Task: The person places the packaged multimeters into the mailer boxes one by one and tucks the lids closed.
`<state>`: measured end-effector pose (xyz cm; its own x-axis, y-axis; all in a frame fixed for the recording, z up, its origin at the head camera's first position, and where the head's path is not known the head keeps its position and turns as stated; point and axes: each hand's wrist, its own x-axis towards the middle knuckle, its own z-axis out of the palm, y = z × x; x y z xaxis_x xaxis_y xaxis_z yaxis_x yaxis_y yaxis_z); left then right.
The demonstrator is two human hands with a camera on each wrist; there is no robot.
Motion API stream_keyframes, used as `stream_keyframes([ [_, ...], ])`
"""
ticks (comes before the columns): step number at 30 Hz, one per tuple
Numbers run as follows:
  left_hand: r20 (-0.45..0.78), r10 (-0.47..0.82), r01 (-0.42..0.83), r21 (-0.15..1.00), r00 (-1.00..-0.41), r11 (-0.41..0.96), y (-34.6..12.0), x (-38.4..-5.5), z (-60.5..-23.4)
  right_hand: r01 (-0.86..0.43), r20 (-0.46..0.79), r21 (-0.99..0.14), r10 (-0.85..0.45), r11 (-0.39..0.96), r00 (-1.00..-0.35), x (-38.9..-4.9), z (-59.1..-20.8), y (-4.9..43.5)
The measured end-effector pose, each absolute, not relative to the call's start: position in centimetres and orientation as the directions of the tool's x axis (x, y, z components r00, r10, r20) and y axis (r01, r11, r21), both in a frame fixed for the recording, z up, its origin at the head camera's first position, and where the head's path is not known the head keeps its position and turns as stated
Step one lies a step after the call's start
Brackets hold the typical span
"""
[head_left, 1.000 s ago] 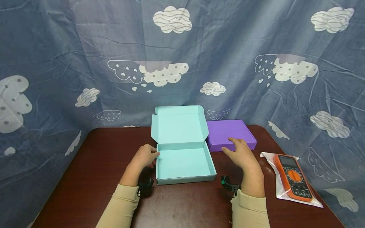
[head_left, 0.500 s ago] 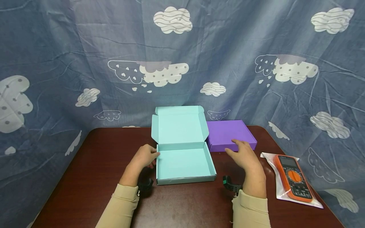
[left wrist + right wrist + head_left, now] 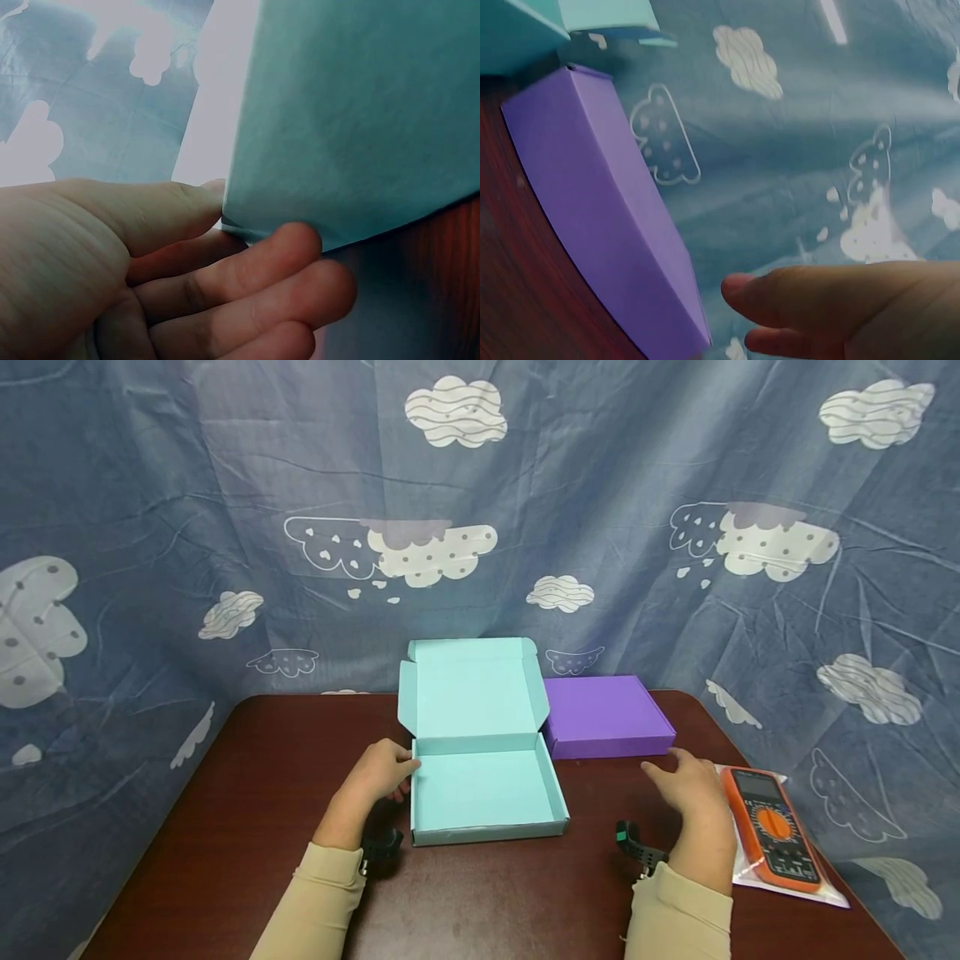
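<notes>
A light turquoise cardboard mailer box [image 3: 483, 789] stands on the table, its lid [image 3: 471, 693] tipped up and back. At its left wall, my left hand [image 3: 381, 770] pinches the side, thumb over the top edge and fingers outside; the left wrist view shows the thumb [image 3: 172, 214] against the box edge, other fingers loosely bent. My right hand [image 3: 693, 785] hovers above the table with fingers apart, holding nothing. It is between a closed purple box [image 3: 607, 714] and an orange multimeter [image 3: 772, 827] in a clear plastic bag, whose left part the hand hides.
The dark red-brown table [image 3: 480, 910] ends at a blue curtain [image 3: 315, 460] with white clouds, which hangs behind and along the sides. The purple box sits against the turquoise box's right side, near the back edge.
My right hand has moved right and slightly toward me, away from the front of the purple box to beside the bagged multimeter. The left hand and both boxes have stayed put.
</notes>
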<state>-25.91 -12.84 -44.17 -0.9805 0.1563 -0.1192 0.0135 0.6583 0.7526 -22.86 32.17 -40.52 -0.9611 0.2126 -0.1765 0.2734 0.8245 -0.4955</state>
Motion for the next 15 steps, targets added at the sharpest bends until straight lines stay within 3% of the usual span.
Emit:
stream_keyframes([
  [15,-0.106,0.157,0.025,0.75,-0.982,0.661,-12.8,-25.9,-44.4,0.548,-0.255,-0.604,0.512,0.578,-0.821,-21.2,-41.5,34.3],
])
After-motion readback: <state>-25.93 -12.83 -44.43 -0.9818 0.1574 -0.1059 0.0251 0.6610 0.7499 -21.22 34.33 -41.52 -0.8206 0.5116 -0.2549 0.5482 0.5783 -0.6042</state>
